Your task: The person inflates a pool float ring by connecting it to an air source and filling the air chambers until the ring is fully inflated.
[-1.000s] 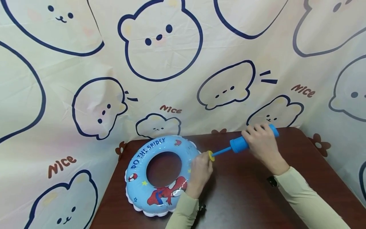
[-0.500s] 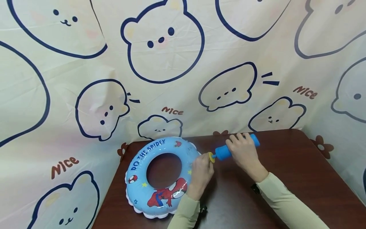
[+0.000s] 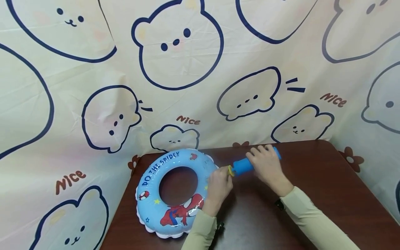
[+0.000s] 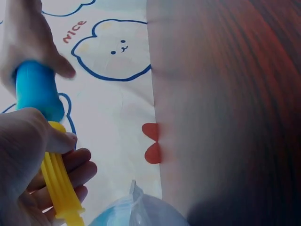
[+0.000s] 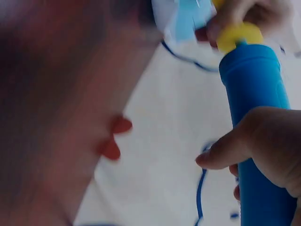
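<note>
A light-blue inflatable swim ring with a red cartoon figure lies at the left of the table. Beside its right edge my left hand grips the yellow ridged end of a hand pump. My right hand is wrapped round the pump's blue barrel. In the right wrist view the barrel sits close against the yellow disc, with only a short bit of rod between. Whether the yellow tip meets the ring's valve is hidden by my left hand.
The dark brown table reaches back to a cream cloth printed with cartoon animals, which hangs behind and at both sides. A black strap piece shows under the right wrist.
My right hand has pushed the blue barrel down and left towards my left hand, so the long exposed rod has almost vanished inside. The left hand and swim ring have hardly moved.
</note>
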Demonstrator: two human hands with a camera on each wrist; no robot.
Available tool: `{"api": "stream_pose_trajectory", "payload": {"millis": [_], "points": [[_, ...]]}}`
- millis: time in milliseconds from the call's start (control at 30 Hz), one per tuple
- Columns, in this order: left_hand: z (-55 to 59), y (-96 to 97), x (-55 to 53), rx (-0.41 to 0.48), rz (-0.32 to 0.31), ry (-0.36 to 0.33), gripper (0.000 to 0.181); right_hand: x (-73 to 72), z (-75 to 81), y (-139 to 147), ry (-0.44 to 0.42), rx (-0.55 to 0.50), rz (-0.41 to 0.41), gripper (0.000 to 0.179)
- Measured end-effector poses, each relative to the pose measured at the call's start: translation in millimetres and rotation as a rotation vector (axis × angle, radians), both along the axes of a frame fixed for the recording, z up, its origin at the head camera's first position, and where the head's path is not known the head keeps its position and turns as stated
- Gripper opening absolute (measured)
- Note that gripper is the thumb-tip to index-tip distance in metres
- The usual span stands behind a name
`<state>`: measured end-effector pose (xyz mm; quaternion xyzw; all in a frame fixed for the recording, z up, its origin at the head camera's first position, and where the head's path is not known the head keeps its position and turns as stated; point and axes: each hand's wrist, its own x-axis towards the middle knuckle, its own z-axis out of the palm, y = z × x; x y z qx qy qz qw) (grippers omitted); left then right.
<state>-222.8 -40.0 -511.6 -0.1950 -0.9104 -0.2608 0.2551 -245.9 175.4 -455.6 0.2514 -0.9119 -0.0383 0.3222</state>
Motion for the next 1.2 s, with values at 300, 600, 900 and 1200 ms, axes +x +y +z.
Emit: {"api": "stream_pose_trajectory", "payload": {"millis": [300, 600, 900, 1200], "points": [[1.9, 1.6, 0.3, 0.01, -0.028, -0.04, 0.014, 5.4, 33.7, 60.4, -0.001, -0.038, -0.008, 0.064], [4.6, 1.1, 2.5, 0.046, -0.045, -0.084, 0.013, 12.2, 54.4, 93.7, 0.018, -0.057, -0.079, 0.068], [-1.9, 5.4, 3.4, 0.019, -0.03, 0.013, 0.012, 11.2, 52.6, 93.3, 0.055, -0.038, -0.072, 0.068], [-3.2, 6.3, 4.6, 0.025, -0.037, 0.097, 0.016, 11.4, 29.8, 54.7, 0.106, -0.025, -0.032, 0.061]]}}
